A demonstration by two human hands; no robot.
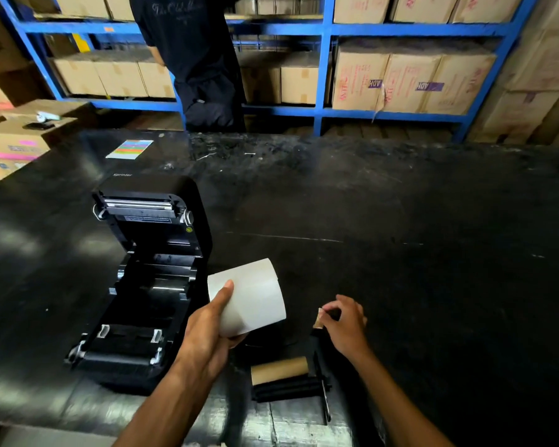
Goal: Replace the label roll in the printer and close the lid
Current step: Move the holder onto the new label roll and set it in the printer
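A black label printer (142,285) stands on the dark table (400,237) at the left, its lid (152,204) swung up and back, its roll bay bare. My left hand (207,330) grips a fresh white label roll (255,298) just right of the printer. My right hand (346,324) pinches a small brown piece (319,317) above a black part. Near the front edge an empty brown cardboard core (279,369) lies beside a black spindle holder (291,387).
A coloured sheet (130,149) lies on the table's far left. Another person in dark clothes (194,59) stands beyond the table at blue shelves (323,69) stacked with cardboard boxes (410,82). More boxes (13,137) sit at the left.
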